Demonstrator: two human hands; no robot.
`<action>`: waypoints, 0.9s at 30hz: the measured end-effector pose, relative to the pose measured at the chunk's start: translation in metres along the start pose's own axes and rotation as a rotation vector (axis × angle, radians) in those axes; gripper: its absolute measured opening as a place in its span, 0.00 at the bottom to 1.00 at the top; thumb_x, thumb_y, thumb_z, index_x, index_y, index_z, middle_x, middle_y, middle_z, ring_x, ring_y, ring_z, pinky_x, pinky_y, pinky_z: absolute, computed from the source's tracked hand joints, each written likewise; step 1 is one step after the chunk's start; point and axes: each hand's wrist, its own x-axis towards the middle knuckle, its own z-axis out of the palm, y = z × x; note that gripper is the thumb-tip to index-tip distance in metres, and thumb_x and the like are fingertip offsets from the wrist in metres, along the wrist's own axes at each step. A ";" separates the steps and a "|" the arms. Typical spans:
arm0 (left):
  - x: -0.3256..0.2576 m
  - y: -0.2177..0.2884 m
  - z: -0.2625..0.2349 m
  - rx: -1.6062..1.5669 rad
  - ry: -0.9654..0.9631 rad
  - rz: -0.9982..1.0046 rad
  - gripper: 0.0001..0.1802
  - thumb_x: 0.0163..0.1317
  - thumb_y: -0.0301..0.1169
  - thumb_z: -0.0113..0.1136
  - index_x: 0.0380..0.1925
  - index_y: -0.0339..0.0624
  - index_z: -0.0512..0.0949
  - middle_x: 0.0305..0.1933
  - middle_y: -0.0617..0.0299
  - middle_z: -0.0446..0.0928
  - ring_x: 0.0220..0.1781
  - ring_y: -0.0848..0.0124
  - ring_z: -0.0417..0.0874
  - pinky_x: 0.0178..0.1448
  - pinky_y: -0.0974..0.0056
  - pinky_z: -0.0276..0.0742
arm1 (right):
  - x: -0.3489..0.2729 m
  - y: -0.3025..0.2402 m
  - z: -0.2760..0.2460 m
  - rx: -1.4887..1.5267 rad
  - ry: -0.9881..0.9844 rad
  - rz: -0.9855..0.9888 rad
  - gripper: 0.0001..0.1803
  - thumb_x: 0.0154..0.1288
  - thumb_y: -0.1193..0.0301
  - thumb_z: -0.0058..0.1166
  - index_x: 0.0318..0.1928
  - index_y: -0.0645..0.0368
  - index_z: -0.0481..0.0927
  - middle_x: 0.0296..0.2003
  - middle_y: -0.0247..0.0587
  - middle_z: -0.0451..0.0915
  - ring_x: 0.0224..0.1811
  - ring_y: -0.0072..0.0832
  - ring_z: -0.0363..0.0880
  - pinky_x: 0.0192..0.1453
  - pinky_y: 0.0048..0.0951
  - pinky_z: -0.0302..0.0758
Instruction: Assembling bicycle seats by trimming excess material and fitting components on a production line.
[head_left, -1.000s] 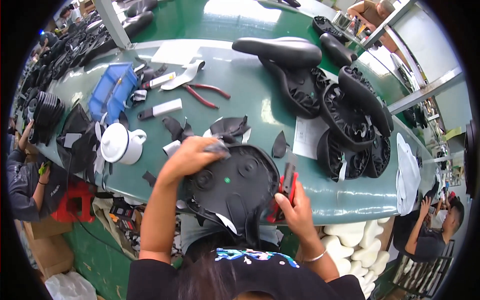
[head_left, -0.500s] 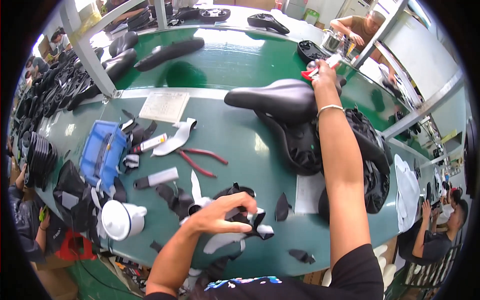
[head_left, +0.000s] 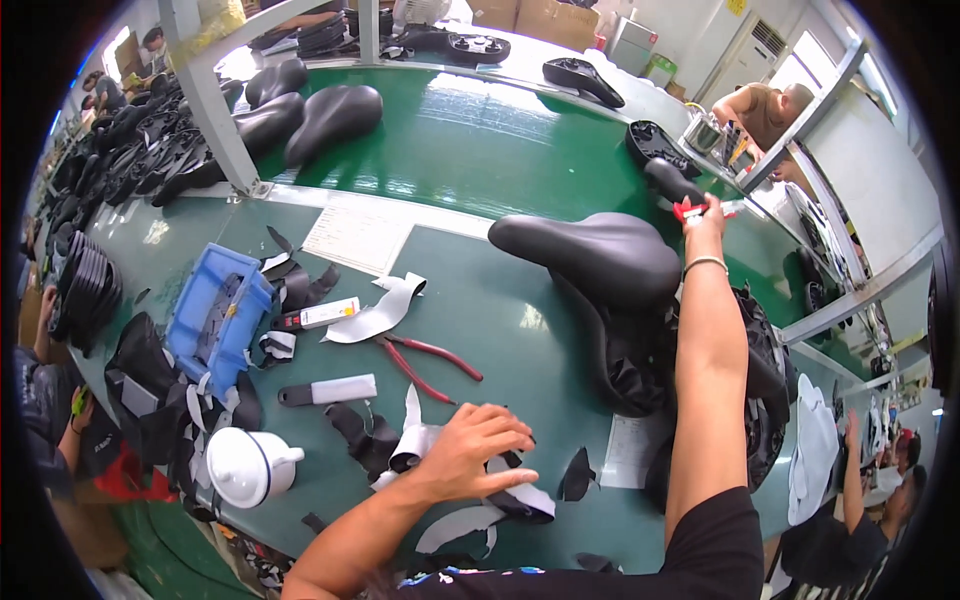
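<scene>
The red-handled tool (head_left: pixel 685 212) was at the far side, in the outstretched right hand (head_left: pixel 707 220). Nearest the body, the left hand (head_left: pixel 478 452), fingers loosely spread, partly covered pale and black scraps (head_left: pixel 460 526) on the desk (head_left: pixel 465 305); whether it touched them I could not tell. Farther out, the right forearm (head_left: pixel 712 370) hid part of some black saddles (head_left: pixel 765 415). Beyond, its fingers wrapped the tool, covering the middle: red showed left, a whitish end right, too small to make out.

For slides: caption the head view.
Right hand holds a red tool beyond a smooth black saddle; left hand above black-and-white fabric scraps.
</scene>
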 end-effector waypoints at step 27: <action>-0.102 0.099 -0.066 -0.854 0.390 -0.848 0.28 0.57 0.39 0.61 0.52 0.32 0.70 0.41 0.55 0.77 0.37 0.71 0.82 0.41 0.68 0.81 | -0.504 -0.107 -0.225 -1.190 -1.325 -0.396 0.33 0.55 0.69 0.64 0.62 0.52 0.69 0.46 0.46 0.80 0.39 0.41 0.83 0.40 0.33 0.80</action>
